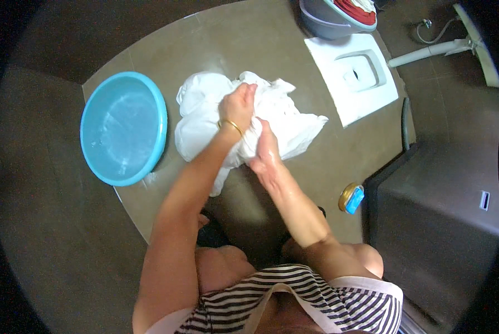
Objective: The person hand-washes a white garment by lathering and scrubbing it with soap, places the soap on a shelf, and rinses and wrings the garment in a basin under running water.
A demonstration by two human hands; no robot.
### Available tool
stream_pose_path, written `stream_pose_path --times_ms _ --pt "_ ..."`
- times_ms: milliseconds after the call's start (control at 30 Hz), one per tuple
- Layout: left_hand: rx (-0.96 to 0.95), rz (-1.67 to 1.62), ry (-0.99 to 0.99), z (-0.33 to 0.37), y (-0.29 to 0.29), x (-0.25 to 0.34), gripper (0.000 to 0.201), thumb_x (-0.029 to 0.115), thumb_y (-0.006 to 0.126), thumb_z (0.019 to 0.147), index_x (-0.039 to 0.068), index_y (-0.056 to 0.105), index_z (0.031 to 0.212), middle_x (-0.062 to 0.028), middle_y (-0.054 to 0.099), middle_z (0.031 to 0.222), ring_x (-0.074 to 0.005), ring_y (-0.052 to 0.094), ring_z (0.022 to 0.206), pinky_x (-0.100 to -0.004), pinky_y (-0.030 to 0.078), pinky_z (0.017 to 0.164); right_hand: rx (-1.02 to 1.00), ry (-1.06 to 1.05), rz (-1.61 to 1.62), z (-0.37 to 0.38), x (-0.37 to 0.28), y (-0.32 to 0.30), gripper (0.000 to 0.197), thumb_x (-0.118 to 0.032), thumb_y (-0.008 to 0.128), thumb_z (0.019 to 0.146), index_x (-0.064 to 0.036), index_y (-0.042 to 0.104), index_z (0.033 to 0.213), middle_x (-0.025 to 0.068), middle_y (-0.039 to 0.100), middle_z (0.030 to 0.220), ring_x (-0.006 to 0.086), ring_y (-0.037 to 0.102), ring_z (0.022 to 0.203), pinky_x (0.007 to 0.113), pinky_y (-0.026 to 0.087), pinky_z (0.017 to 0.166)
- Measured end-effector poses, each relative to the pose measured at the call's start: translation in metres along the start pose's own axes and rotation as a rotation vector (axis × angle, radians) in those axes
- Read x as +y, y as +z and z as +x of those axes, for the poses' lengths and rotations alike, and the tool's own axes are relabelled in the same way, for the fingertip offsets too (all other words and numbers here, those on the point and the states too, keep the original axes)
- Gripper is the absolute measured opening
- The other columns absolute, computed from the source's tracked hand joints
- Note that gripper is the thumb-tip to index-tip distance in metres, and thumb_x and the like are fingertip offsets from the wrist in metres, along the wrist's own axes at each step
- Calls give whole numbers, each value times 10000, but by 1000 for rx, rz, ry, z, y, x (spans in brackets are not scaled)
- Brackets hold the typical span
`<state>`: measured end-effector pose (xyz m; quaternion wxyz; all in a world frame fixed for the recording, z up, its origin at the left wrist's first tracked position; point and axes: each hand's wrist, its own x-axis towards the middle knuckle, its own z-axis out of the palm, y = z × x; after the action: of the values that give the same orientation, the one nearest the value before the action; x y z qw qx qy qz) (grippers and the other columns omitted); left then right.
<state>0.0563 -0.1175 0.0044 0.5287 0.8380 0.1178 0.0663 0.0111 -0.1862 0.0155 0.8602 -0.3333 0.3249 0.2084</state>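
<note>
A bunched white cloth [285, 111], seemingly a wet garment or sheet, is spread in folds on the tiled floor in front of me. My left hand [239, 106], with a gold bangle at its wrist, is closed in a fist on the middle of the cloth. Just to the right and nearer, my right hand [267, 146] looks wet and grips a raised fold, its thumb pointing away from me. Part of the cloth runs between both hands. The fingers of my right hand are partly hidden by the fabric.
At left stands a round blue basin [163, 131]. A white squat toilet [344, 106] is set in the floor at far right, beside a bucket [319, 19] holding red and white cloth. A blue bar [355, 201] rests on a gold-coloured dish near a dark door [427, 222].
</note>
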Motion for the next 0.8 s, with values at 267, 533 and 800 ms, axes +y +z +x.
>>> stream_pose_path --times_ms 267,533,800 --pt "-61 -314 316 -42 37 9 197 189 546 782 22 585 686 -114 596 632 -167 553 585 -294 417 526 -332 -157 45 53 -5 -79 249 -264 435 858 -62 574 898 57 577 791 144 528 730 267 442 628" --pt "-331 516 -31 -45 -92 -36 294 230 644 705 124 532 956 -113 544 639 -240 563 618 -332 436 562 -344 -367 -1312 12 -40 -33 414 -344 577 776 -25 526 1034 116 589 887 200 548 840 304 415 803" --pt "-290 807 111 -50 -111 -26 512 186 630 663 157 459 1144 -116 576 890 -288 557 833 -403 406 756 -25 -486 -1730 28 -40 -58 445 -449 573 721 -15 581 818 170 584 847 300 564 811 355 422 723"
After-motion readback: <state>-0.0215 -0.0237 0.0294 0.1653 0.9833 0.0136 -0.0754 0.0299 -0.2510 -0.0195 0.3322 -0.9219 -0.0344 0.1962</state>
